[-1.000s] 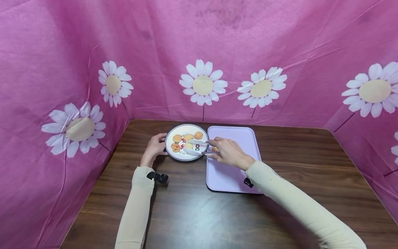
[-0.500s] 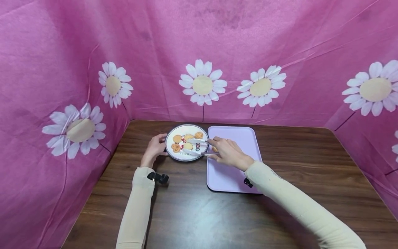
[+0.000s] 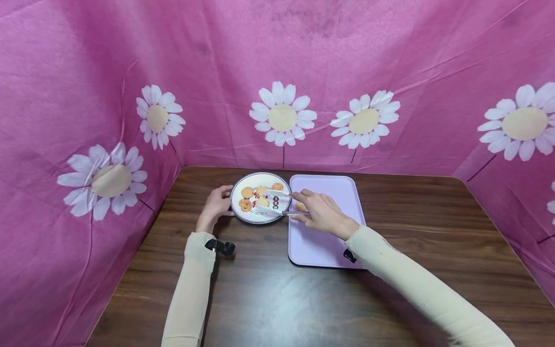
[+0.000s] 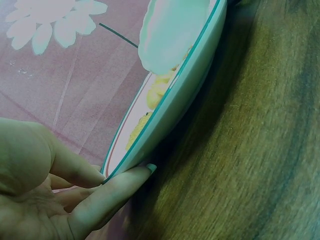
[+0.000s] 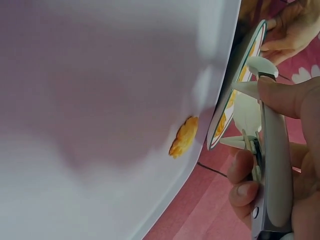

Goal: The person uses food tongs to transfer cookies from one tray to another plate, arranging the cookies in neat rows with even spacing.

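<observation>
My left hand (image 3: 215, 207) grips the left rim of a round white plate (image 3: 238, 193), its thumb and fingers pinching the edge in the left wrist view. Several cookies lie on the plate, among them a round cookie (image 3: 245, 205) and a swirled cookie (image 3: 277, 187). From the right, my right hand (image 3: 322, 213) holds a pair of tongs (image 5: 274, 170). The white tips of the tongs are spread apart over the plate; whether they touch a cookie, I cannot tell. Below the right hand, one golden cookie (image 5: 184, 137) lies on a lilac tray (image 3: 325, 250).
The tray stands close beside the plate on a brown wooden table (image 3: 416, 217). Behind the table hangs a pink cloth (image 3: 217, 58) printed with large white daisies. Black straps circle both wrists.
My right hand has shifted very slightly to the right, and more of the cookie on the tray shows. My left hand stays on the plate's rim.
</observation>
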### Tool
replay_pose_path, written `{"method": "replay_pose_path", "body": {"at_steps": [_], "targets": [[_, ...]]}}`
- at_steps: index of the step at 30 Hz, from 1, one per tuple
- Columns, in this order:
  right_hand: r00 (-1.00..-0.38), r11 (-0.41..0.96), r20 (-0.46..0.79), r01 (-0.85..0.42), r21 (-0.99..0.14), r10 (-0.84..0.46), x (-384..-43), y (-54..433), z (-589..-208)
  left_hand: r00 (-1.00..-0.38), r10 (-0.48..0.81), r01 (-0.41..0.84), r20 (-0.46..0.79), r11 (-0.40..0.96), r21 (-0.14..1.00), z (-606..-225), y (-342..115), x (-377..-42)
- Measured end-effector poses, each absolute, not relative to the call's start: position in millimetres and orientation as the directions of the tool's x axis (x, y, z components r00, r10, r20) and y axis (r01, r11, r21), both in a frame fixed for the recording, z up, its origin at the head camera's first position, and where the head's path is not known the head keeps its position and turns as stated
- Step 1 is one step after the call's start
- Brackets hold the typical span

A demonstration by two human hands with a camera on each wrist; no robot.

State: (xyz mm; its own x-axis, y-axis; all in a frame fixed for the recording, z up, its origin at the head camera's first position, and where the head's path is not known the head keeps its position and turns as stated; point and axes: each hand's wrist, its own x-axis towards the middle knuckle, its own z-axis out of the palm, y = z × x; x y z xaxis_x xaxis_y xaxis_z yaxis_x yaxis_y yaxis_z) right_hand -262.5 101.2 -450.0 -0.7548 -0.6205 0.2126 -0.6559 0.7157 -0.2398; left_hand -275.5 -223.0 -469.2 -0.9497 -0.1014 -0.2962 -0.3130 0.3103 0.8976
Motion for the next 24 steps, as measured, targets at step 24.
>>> {"method": "replay_pose_path", "body": {"at_steps": [24], "targets": [[-0.789, 0.752, 0.25, -0.612, -0.246, -0.561, -250, 156, -443, -0.953, -0.092, -0.302, -0.288, 0.311, 0.901, -470, -223, -275]]}}
